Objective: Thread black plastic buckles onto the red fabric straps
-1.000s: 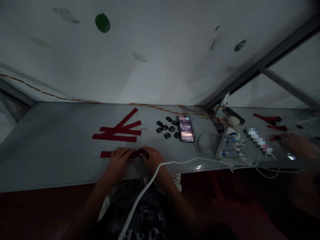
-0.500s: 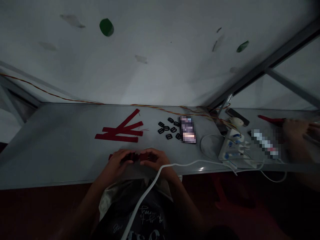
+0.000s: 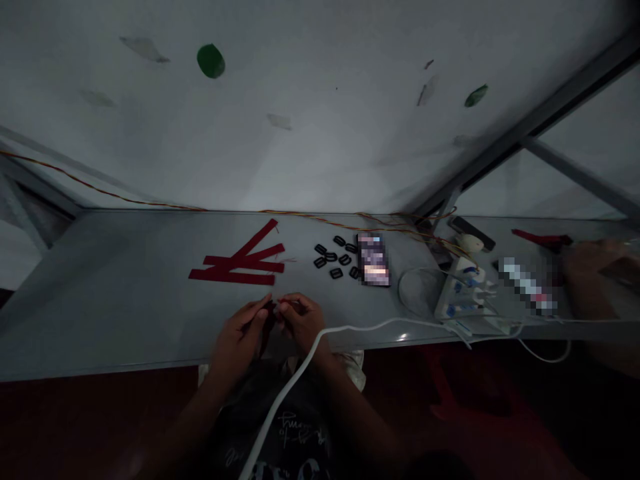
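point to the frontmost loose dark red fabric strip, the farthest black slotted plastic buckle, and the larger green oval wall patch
Frontmost loose red strip (image 3: 231, 277), head view: middle of its length.
Farthest black buckle (image 3: 339, 241), head view: its middle.
Larger green patch (image 3: 211, 61), head view: its centre.

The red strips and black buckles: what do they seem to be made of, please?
Red strips: probably woven fabric, matt, with apparent fraying at some ends. Black buckles: perhaps plastic, being uniformly black; coated metal is possible, finish unclear at this size.
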A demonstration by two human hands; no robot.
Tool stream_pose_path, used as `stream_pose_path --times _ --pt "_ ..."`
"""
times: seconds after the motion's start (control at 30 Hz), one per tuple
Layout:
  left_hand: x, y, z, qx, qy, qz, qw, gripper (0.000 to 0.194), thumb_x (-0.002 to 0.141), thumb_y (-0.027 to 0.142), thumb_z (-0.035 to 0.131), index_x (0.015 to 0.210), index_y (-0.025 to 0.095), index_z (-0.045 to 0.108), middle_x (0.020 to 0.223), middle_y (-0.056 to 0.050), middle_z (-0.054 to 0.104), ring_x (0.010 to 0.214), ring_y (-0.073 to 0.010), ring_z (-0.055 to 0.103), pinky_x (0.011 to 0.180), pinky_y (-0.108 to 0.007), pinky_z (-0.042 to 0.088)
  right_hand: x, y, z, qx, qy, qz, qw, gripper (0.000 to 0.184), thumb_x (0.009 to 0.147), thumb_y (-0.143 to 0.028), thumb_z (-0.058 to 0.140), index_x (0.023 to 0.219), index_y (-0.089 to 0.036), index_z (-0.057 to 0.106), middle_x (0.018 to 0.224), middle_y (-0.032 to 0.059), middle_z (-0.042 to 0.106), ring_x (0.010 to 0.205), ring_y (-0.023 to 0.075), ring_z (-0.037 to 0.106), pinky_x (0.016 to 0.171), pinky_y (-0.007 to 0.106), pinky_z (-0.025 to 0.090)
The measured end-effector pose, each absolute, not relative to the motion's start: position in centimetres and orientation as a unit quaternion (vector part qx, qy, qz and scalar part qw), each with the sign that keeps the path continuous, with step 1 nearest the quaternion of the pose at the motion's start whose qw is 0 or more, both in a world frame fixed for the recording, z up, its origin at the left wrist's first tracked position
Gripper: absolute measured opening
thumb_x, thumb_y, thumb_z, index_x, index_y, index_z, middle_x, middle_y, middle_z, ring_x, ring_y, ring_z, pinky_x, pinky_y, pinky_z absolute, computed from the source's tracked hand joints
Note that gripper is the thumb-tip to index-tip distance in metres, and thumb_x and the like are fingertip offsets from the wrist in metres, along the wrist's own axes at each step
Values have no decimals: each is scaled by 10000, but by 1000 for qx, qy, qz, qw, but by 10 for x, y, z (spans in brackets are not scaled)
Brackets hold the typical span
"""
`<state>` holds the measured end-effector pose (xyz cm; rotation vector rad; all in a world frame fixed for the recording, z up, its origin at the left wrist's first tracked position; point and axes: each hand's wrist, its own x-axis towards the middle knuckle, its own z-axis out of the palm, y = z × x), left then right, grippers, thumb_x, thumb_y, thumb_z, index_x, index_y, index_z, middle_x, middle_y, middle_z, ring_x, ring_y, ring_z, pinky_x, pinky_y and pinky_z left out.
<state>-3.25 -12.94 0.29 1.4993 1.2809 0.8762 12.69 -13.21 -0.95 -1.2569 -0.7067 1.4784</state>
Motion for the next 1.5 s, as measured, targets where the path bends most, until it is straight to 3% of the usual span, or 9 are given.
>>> stream_pose_path --times 0.1,0.23,0.33,0.57,0.7,0.87,1.13,1.37,1.5 --pt "-30 -130 3 573 541 375 489 524 977 572 550 1300 200 729 1276 -90 749 1185 -274 694 1071 -397 528 126 -135 -12 -490 -226 664 518 505 656 -565 854 954 -221 634 623 -31 647 506 110 527 493 226 407" --pt "-27 -131 3 555 553 375 495 522 975 587 557 1266 199 748 1237 -86 767 1150 -284 712 1053 -410 543 130 -137 -17 -487 -251 674 496 419 682 -533 870 820 -186 679 601 -27 630 498 88 490 484 219 374" --pt "-26 -135 1 571 553 394 461 461 993 546 549 1257 228 755 1265 -74 755 1175 -268 701 1060 -396 544 134 -137 -14 -495 -273 664 488 367 683 -463 893 835 -173 727 653 -19 663 525 81 509 490 210 378" --pt "-37 -135 -2 641 515 379 425 314 953 435 635 1156 266 805 1152 -48 798 1034 -243 756 971 -365 610 150 -130 4 -486 -274 718 417 451 555 -364 963 791 -196 618 593 -46 664 487 94 554 458 193 394" --pt "-45 -128 4 683 488 335 428 308 936 426 647 1161 283 802 1142 -48 799 1025 -252 772 966 -381 623 158 -128 4 -475 -299 721 406 465 574 -388 951 710 -199 549 535 -62 619 450 78 515 439 183 369" --pt "-47 -126 8 714 474 274 437 300 922 375 661 1178 289 791 1101 -39 810 962 -232 785 891 -357 648 160 -129 2 -481 -333 698 413 481 565 -389 955 706 -202 536 571 -67 607 495 95 557 488 206 422" --pt "-44 -131 -12 697 465 304 454 284 924 251 644 1165 288 791 1132 -22 804 1032 -213 778 956 -343 634 170 -134 -5 -491 -378 694 367 426 606 -386 938 725 -193 578 629 -57 597 545 99 550 496 211 408" --pt "-46 -131 -10 773 409 287 390 322 954 185 582 1196 284 771 1142 -32 802 1008 -195 779 927 -339 640 174 -131 -9 -471 -392 711 346 453 565 -384 966 750 -178 607 643 -48 639 531 90 561 495 199 404" --pt "-46 -127 -8 787 409 330 322 325 991 180 518 1189 253 766 1088 -39 812 963 -182 782 889 -313 648 163 -132 -7 -468 -338 720 384 452 617 -450 943 850 -175 669 703 -6 710 584 130 648 562 237 497"
